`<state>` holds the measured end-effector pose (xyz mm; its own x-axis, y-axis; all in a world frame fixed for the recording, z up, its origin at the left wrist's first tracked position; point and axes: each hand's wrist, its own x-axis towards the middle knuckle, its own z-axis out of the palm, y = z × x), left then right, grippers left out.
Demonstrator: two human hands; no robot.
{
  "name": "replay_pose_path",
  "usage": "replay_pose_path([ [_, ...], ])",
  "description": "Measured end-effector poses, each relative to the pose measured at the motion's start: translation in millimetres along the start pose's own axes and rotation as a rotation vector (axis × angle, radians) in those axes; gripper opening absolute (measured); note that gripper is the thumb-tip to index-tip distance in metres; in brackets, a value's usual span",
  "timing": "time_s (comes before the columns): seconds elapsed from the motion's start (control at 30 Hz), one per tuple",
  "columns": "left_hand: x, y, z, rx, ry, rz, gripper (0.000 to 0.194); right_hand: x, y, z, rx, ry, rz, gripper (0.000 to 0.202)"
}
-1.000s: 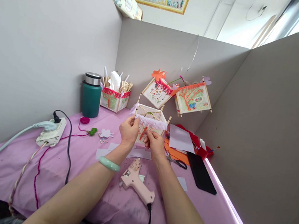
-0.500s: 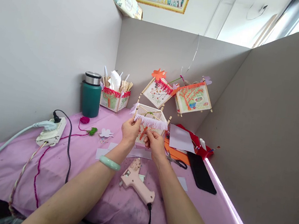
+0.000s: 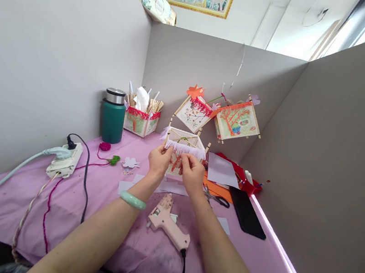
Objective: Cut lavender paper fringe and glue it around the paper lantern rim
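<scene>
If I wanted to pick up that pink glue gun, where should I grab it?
Probably by the handle, from the near right. The glue gun lies on its side, its handle slanting that way with the cord at its end, while the blotchy front end points away.

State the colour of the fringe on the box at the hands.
The fringe is pale lilac, showing best in the head view.
</scene>
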<state>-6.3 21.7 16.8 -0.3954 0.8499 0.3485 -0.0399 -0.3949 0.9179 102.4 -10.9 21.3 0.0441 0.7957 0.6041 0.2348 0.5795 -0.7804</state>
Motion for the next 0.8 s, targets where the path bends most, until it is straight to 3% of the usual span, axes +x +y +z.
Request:
replay_pose_path([
  [0.13, 2.0, -1.9, -0.2, 0.042, 0.002, 0.001, 0.027, 11.8, -20.2, 2.2, -0.476, 0.003, -0.414, 0.026],
  [0.23, 2.1, -2.4, 0.1, 0.071, 0.011, -0.007, 0.026, 23.1, -24.9, 6.1, -0.697, -0.026, -0.546, 0.032],
  [0.53, 1.2, -2.4, -0.4, 0.110, 0.020, -0.015, 0.025, 32.8, -13.8, 13.0, -0.818, -0.067, -0.593, 0.043],
  [0.8, 2.8, -3.1, -0.8, 0.170, 0.036, 0.001, 0.024, 31.2, -16.3, 8.5, -0.704, 0.026, -0.526, 0.045],
])
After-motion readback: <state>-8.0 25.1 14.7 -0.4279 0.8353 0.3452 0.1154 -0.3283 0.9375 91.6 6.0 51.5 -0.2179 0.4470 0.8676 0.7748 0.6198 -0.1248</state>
